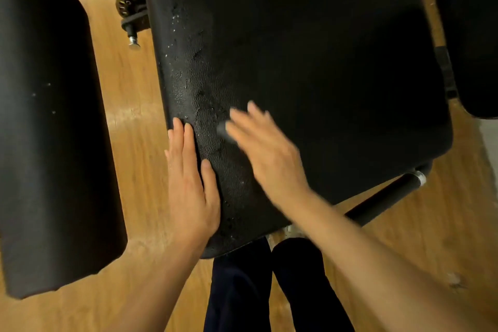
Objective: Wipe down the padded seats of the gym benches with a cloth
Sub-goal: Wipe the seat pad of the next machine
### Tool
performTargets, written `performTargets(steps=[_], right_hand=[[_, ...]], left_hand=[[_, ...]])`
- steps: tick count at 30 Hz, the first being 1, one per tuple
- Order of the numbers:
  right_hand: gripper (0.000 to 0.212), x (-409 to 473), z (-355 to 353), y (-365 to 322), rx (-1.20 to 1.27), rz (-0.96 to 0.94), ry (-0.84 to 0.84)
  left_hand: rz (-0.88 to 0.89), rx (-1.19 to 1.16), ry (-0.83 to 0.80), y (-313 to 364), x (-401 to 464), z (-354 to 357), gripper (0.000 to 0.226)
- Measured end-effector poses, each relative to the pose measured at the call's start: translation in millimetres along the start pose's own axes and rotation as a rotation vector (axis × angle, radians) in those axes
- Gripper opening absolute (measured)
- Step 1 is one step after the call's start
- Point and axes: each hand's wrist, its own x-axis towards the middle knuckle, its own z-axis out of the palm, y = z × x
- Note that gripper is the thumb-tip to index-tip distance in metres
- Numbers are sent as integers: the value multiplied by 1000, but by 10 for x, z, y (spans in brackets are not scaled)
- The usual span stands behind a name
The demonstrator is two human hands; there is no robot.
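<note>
A wide black padded seat (323, 62) fills the middle of the view; its cover is cracked and flaking along the left side. My left hand (190, 180) lies flat with straight fingers on the seat's left edge. My right hand (265, 148) is blurred with motion over the worn patch, fingers stretched out. A small grey piece, probably the cloth (225, 131), shows under its fingers; most of it is hidden.
A second black pad (51, 129) stands to the left across a strip of wooden floor (134, 121). A third pad (471, 35) is at the right edge. A black frame bar (388, 194) sticks out below the seat. My dark trouser legs (266, 291) are below.
</note>
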Motion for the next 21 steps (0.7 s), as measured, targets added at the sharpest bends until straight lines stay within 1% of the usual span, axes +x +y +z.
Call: performTargets(steps=[2, 4, 6, 8, 9, 11, 14, 16, 17, 18, 21], right_hand=[[32, 545, 64, 93, -23, 115, 107], [32, 617, 144, 23, -39, 217, 150], [32, 123, 151, -148, -14, 168, 110], [35, -531, 72, -304, 32, 115, 25], [36, -696, 33, -316, 37, 95, -12], [34, -562, 57, -210, 54, 57, -17], [32, 22, 132, -136, 56, 53, -12], [33, 74, 68, -51, 74, 43, -46], [33, -49, -9, 14, 74, 71, -42], [34, -231, -111, 82, 69, 148, 13], [33, -673, -234, 71, 64, 518, 334]], left_hand=[[7, 15, 4, 0, -5, 4, 55], [14, 28, 6, -4, -5, 8, 54], [18, 28, 12, -13, 4, 8, 54], [17, 23, 12, -24, 15, 14, 55], [17, 22, 13, -28, 17, 15, 55], [21, 22, 14, -32, 16, 21, 54], [22, 28, 23, -39, 14, 26, 53], [23, 27, 25, -38, 12, 30, 53], [25, 22, 27, -36, 9, 28, 53], [26, 16, 28, -38, 7, 28, 53], [14, -1, 34, -47, 10, 31, 53]])
